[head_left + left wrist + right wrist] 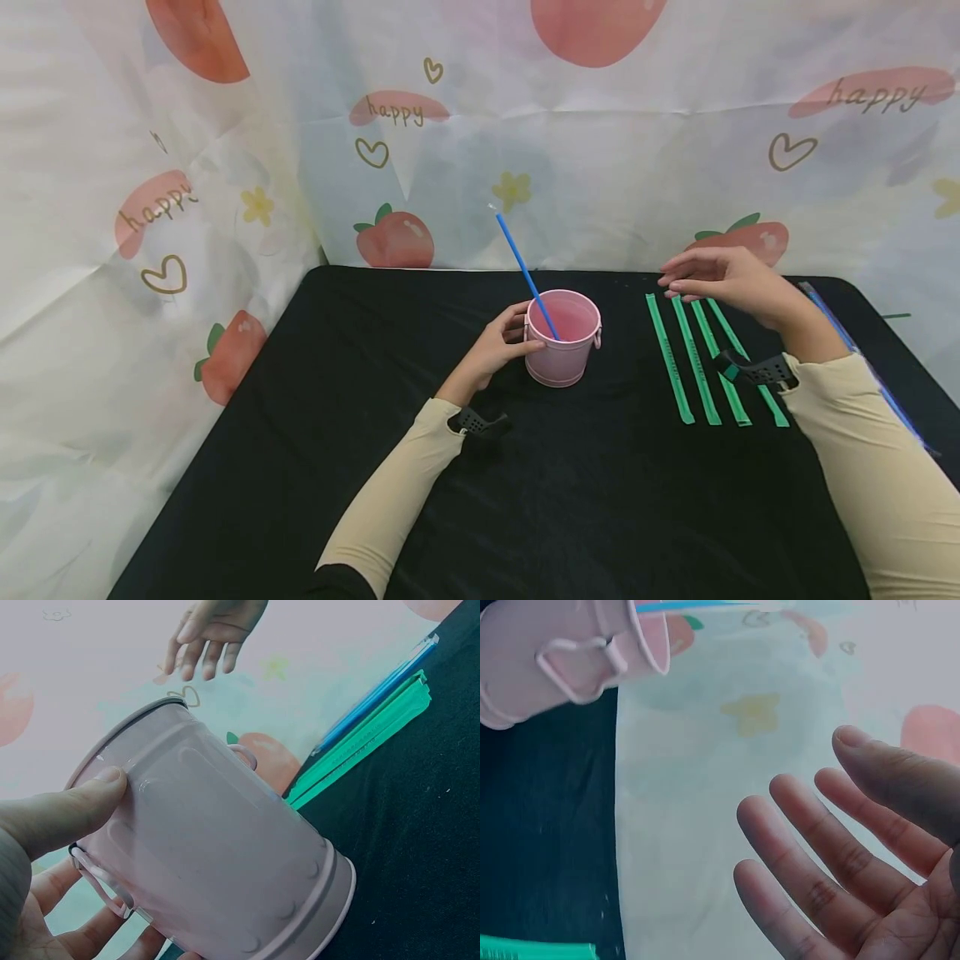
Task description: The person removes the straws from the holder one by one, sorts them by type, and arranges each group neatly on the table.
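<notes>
A small pink bucket (558, 364) with side handles stands upright on the black-covered table. My left hand (491, 350) holds it at its left side, the thumb (90, 806) on the near wall and the other fingers around the handle side. Leaning out of the bucket is a blue straw (519, 256) with a clear wrapper end at its tip. My right hand (738, 282) hovers above the far ends of several flat green-wrapped sticks (667, 358), its fingers loosely extended with nothing in them, as the right wrist view shows.
Long blue straws in clear wrapping (892, 396) lie along the table's right edge, partly behind the right sleeve. A white curtain (465, 183) printed with peaches, hearts and "happy" hangs behind and left of the black tablecloth (585, 492).
</notes>
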Tool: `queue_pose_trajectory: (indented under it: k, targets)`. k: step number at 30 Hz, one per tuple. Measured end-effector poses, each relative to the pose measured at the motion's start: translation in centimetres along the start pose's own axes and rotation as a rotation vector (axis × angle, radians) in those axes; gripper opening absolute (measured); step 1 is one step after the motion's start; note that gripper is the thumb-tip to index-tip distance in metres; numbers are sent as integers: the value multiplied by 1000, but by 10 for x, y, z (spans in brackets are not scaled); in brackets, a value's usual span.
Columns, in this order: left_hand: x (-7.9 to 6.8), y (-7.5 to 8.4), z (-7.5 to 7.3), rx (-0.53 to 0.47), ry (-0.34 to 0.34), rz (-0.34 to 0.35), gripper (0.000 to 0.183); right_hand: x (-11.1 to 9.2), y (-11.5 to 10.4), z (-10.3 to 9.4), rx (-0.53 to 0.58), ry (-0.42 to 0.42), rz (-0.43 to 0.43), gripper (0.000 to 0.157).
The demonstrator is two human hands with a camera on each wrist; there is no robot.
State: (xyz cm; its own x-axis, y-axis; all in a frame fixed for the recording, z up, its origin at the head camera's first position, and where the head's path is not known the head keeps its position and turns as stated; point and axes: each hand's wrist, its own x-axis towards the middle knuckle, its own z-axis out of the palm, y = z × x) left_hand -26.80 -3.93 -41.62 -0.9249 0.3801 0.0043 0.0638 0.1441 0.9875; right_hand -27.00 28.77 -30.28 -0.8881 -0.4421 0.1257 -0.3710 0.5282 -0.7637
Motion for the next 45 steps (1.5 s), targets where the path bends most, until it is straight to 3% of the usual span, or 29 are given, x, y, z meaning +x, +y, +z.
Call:
queue_pose_trajectory:
  k: [11,29,45]
  targets:
    - [0,0,-1,-7,-8,7,63,27,-24,25,-6,-84,55,43]
    - [2,1,-1,-13,-9,10,62,67,-40,60,1,-111,15,40]
    - [-1,1,-1,-28,-18,12,61,86,-46,84,69,-107,67,37]
